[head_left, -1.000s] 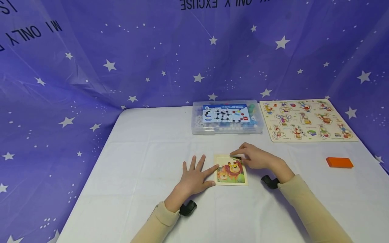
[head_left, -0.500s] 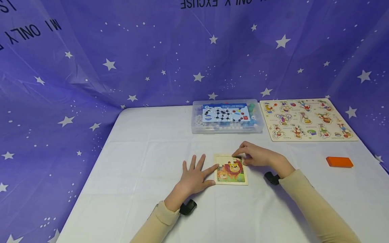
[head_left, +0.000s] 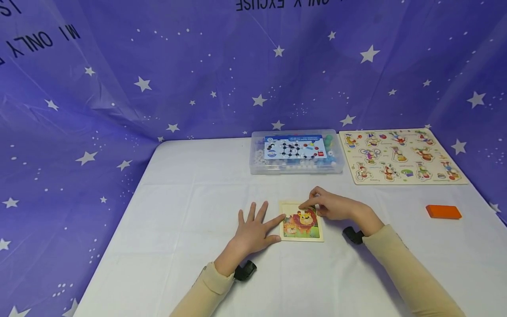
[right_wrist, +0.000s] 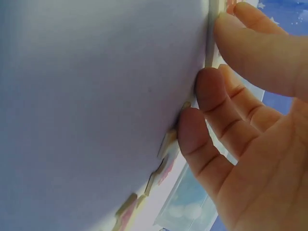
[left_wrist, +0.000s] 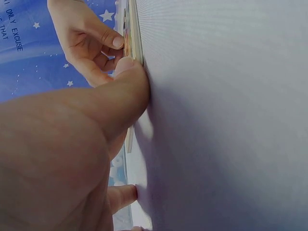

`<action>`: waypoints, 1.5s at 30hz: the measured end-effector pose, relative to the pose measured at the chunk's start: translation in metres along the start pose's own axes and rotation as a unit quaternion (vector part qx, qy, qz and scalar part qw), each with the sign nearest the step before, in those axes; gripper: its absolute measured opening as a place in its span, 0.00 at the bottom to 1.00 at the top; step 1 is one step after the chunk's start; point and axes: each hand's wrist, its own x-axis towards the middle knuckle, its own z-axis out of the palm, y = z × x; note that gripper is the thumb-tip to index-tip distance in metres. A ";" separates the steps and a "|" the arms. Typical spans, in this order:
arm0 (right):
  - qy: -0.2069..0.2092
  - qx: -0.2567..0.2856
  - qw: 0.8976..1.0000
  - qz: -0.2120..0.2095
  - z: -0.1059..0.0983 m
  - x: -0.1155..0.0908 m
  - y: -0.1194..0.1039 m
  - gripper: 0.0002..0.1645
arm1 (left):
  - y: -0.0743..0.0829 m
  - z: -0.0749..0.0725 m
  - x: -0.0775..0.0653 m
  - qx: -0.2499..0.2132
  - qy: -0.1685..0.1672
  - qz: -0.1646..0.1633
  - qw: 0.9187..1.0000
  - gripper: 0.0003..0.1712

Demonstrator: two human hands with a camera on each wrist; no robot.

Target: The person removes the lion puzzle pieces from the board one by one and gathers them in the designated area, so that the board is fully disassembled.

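A small square wooden jigsaw [head_left: 304,224] with a lion picture lies flat on the white table, its upper left part pale and bare. My left hand [head_left: 253,233] is spread flat on its left side, index fingertip and thumb touching the frame. Over the upper right part reaches my right hand [head_left: 336,206]; the index finger extends onto the picture and the thumb is at the right edge. In the left wrist view the jigsaw [left_wrist: 136,38] shows edge-on beside the left thumb. The right wrist view has the right thumb [right_wrist: 250,53] against the jigsaw's edge, other fingers gently bent.
Behind the jigsaw stands a clear plastic case [head_left: 295,165] with a molecule label and small coloured parts. To its right lies a wooden animal puzzle board [head_left: 404,152]. An orange block [head_left: 443,211] sits near the table's right side. A purple starry cloth [head_left: 222,70] hangs behind.
My right hand shifts slightly: the index fingertip has moved from the jigsaw's top edge left and down onto the picture. The left hand keeps its place.
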 end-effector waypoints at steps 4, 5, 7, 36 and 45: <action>0.010 0.011 1.000 -0.016 0.001 -0.001 0.001 0.26 | 0.000 0.000 0.000 -0.002 0.000 0.001 1.000 0.35; 0.011 0.016 1.000 -0.018 0.001 -0.001 0.001 0.25 | 0.000 0.000 0.000 -0.004 0.000 0.001 1.000 0.35; 0.009 0.023 1.000 -0.018 0.000 -0.002 0.001 0.25 | 0.000 0.000 0.000 -0.006 0.000 0.000 1.000 0.35; 0.001 -0.068 0.998 0.009 -0.008 0.009 -0.012 0.28 | 0.001 -0.002 0.000 -0.005 -0.001 0.001 1.000 0.35; 0.007 -0.037 0.999 -0.005 -0.007 0.009 -0.013 0.24 | 0.001 -0.003 -0.001 -0.006 0.002 0.003 1.000 0.35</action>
